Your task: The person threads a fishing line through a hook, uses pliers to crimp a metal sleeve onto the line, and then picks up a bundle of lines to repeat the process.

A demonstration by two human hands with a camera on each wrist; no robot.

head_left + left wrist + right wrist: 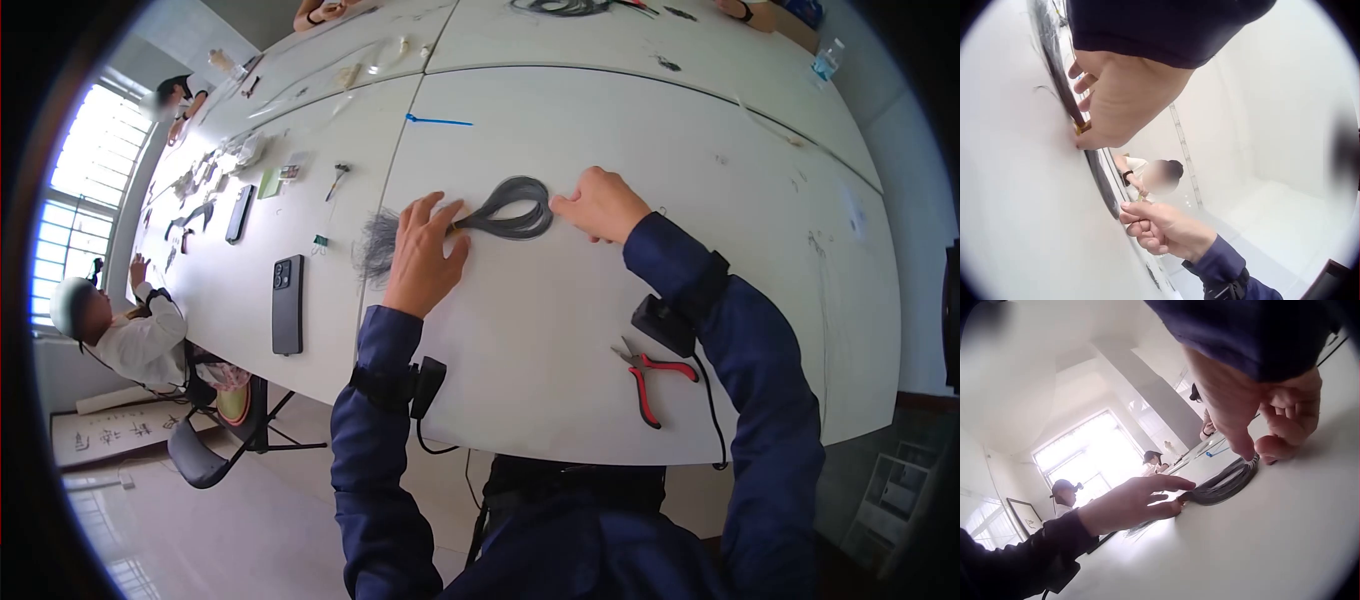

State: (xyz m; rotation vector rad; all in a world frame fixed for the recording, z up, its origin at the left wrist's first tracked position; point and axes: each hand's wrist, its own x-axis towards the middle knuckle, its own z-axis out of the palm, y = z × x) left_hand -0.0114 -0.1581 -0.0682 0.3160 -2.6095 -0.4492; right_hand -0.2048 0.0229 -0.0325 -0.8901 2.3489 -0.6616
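Note:
A bundle of thin grey wire [515, 210] lies on the white table [560, 320], bent into a loop with its frayed ends fanned out to the left. My left hand [425, 255] lies flat with spread, straight fingers over the loop's neck. Its thumb presses beside a small yellow band [1083, 128]. My right hand [600, 205] sits at the loop's right end with curled fingers, thumb and forefinger pinching the strands [1222, 481]. The wrist views show the left hand [1122, 94] and the right hand [1260, 412] close up, both against the tabletop.
Red-handled pliers [650, 380] lie near the front edge by my right forearm. A black phone [288, 303] lies to the left, with a blue cable tie [437, 121] farther back. Small parts litter the far left, and a person [130, 335] sits there.

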